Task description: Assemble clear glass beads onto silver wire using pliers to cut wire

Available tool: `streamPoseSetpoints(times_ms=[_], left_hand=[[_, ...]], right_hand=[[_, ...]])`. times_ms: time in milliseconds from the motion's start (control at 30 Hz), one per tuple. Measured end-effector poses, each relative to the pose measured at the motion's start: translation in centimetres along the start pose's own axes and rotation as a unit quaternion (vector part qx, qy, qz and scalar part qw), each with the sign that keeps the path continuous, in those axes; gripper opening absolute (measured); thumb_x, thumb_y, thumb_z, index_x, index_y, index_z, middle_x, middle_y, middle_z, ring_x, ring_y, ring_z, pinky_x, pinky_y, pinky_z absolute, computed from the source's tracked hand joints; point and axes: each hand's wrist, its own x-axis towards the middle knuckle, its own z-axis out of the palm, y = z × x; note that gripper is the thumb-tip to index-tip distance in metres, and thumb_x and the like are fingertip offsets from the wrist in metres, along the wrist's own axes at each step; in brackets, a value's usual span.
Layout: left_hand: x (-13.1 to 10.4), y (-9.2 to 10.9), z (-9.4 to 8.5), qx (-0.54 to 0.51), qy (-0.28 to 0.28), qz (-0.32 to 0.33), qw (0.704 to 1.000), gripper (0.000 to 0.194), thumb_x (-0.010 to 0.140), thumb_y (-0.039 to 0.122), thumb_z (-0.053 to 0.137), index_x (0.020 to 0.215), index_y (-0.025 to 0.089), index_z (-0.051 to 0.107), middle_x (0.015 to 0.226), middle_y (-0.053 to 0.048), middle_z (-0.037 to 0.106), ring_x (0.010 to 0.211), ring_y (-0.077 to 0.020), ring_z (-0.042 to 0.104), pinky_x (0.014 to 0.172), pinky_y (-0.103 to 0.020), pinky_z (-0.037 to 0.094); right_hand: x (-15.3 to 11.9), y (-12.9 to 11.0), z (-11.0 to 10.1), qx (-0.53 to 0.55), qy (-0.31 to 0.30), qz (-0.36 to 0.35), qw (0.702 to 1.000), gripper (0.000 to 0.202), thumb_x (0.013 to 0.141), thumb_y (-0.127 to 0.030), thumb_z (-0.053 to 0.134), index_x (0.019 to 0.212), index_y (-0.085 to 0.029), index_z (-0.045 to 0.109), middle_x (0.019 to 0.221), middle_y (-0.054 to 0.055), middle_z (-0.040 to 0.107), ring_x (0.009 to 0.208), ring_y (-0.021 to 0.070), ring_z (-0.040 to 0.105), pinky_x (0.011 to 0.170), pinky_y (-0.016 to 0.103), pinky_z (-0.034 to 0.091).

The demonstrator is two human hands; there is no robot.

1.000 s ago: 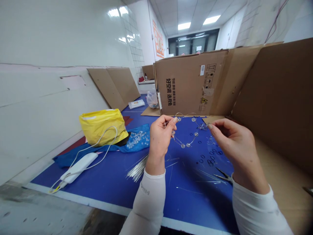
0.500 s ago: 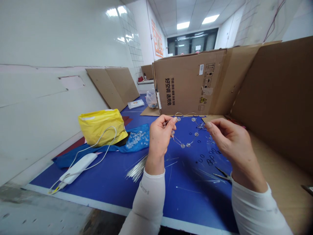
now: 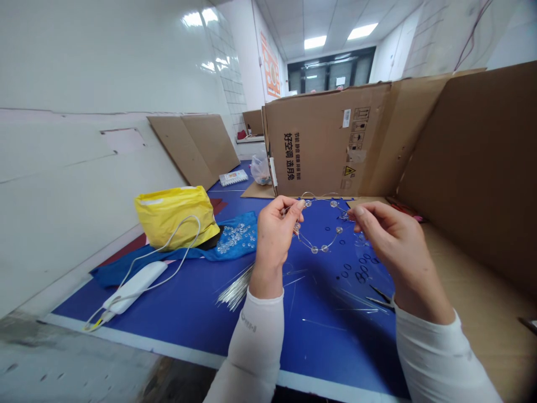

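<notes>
A thin wire ring strung with several clear round beads (image 3: 324, 248) is held up above the blue table. My left hand (image 3: 273, 238) pinches its left side between thumb and fingers. On the opposite side, my right hand (image 3: 392, 240) has thumb and forefinger closed at the ring's right edge, apparently on the wire; the fingertips hide the exact spot. Beneath my right hand lie small black rings (image 3: 361, 276) and pliers (image 3: 382, 299) with open jaws, partly covered by the wrist. A bundle of silvery wires (image 3: 235, 289) rests beside my left forearm.
Loose clear beads (image 3: 235, 238) lie on a blue cloth (image 3: 197, 253) at the left, by a yellow bag (image 3: 176, 218). A white power strip (image 3: 134, 288) with its cord sits nearer. Cardboard walls (image 3: 327, 145) enclose the back and right of the blue table (image 3: 319, 347).
My right hand has shifted very slightly left toward the beaded ring. My left hand keeps its pinch almost unmoved.
</notes>
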Motion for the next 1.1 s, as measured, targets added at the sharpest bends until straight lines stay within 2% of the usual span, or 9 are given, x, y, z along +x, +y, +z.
streamPoseSetpoints(times_ms=[100, 200, 367, 433, 500, 600, 700, 867, 1100], left_hand=[[0.0, 0.1, -0.1, 0.002, -0.002, 0.003, 1.000, 0.021, 0.082, 0.033, 0.074, 0.074, 0.018, 0.064, 0.059, 0.004, 0.057, 0.045, -0.0051, 0.046, 0.043, -0.018, 0.038], [0.0, 0.2, -0.3, 0.013, 0.004, 0.026, 1.000, 0.022, 0.081, 0.036, 0.075, 0.073, 0.019, 0.063, 0.060, 0.004, 0.058, 0.046, -0.0054, 0.046, 0.043, -0.019, 0.038], [0.3, 0.4, -0.7, 0.029, 0.006, 0.055, 0.998, 0.023, 0.082, 0.037, 0.076, 0.075, 0.019, 0.064, 0.062, 0.003, 0.060, 0.052, -0.0073, 0.050, 0.048, -0.018, 0.043], [0.4, 0.5, -0.8, 0.033, 0.007, 0.065, 0.997, 0.024, 0.082, 0.037, 0.076, 0.074, 0.019, 0.064, 0.063, 0.002, 0.060, 0.055, -0.0075, 0.053, 0.050, -0.018, 0.045], [0.4, 0.5, -0.8, 0.036, 0.001, 0.071, 0.997, 0.023, 0.083, 0.036, 0.075, 0.074, 0.019, 0.063, 0.063, 0.003, 0.060, 0.057, -0.0072, 0.055, 0.053, -0.017, 0.048], [0.3, 0.6, -0.8, 0.032, -0.012, 0.063, 0.997, 0.021, 0.085, 0.034, 0.074, 0.077, 0.019, 0.063, 0.064, 0.003, 0.059, 0.055, -0.0068, 0.055, 0.053, -0.018, 0.049], [0.3, 0.7, -0.7, 0.020, -0.012, 0.044, 0.999, 0.019, 0.086, 0.031, 0.073, 0.078, 0.020, 0.061, 0.065, 0.004, 0.058, 0.052, -0.0063, 0.055, 0.050, -0.018, 0.048], [0.3, 0.7, -0.2, 0.015, -0.013, 0.027, 0.999, 0.014, 0.089, 0.027, 0.070, 0.081, 0.021, 0.061, 0.065, 0.005, 0.056, 0.047, -0.0048, 0.050, 0.045, -0.017, 0.044], [0.2, 0.5, 0.0, 0.007, -0.026, 0.004, 1.000, 0.013, 0.087, 0.027, 0.073, 0.084, 0.021, 0.062, 0.064, 0.005, 0.053, 0.044, -0.0044, 0.044, 0.039, -0.017, 0.036]], right_hand=[[0.1, -0.1, -0.2, 0.015, 0.010, 0.009, 1.000, 0.035, 0.097, -0.047, 0.053, 0.091, -0.020, 0.073, 0.068, 0.003, 0.067, 0.061, 0.0155, 0.060, 0.056, 0.029, 0.044], [0.3, -0.3, -0.4, 0.002, 0.011, 0.016, 1.000, 0.025, 0.092, -0.042, 0.060, 0.088, -0.022, 0.074, 0.070, 0.003, 0.069, 0.061, 0.0167, 0.061, 0.055, 0.030, 0.044], [0.0, 0.5, -0.6, -0.051, -0.017, 0.016, 0.998, 0.019, 0.088, -0.039, 0.063, 0.084, -0.024, 0.074, 0.075, 0.004, 0.073, 0.066, 0.0196, 0.064, 0.058, 0.033, 0.046], [-1.0, 1.6, -0.7, -0.102, -0.061, 0.009, 0.993, 0.016, 0.087, -0.035, 0.063, 0.084, -0.024, 0.074, 0.080, 0.004, 0.075, 0.071, 0.0201, 0.066, 0.063, 0.033, 0.049], [-2.8, 3.3, -0.9, -0.156, -0.135, 0.004, 0.979, 0.016, 0.088, -0.031, 0.060, 0.087, -0.023, 0.074, 0.086, 0.004, 0.076, 0.075, 0.0201, 0.068, 0.068, 0.033, 0.049], [-6.7, 6.1, -1.2, -0.222, -0.279, 0.013, 0.934, 0.019, 0.090, -0.027, 0.057, 0.091, -0.022, 0.075, 0.094, 0.005, 0.077, 0.082, 0.0204, 0.070, 0.072, 0.032, 0.050], [-10.6, 8.3, -1.1, -0.289, -0.340, 0.035, 0.894, 0.019, 0.090, -0.024, 0.057, 0.096, -0.020, 0.074, 0.094, 0.007, 0.075, 0.078, 0.0206, 0.069, 0.070, 0.032, 0.048], [-13.3, 9.7, 0.0, -0.364, -0.345, 0.010, 0.865, 0.021, 0.093, -0.020, 0.050, 0.085, -0.017, 0.069, 0.084, 0.011, 0.069, 0.076, 0.0220, 0.066, 0.068, 0.032, 0.044], [-12.7, 10.0, 0.4, -0.349, -0.334, 0.019, 0.875, 0.017, 0.089, -0.017, 0.049, 0.080, -0.018, 0.064, 0.082, 0.010, 0.070, 0.071, 0.0204, 0.064, 0.067, 0.032, 0.043]])
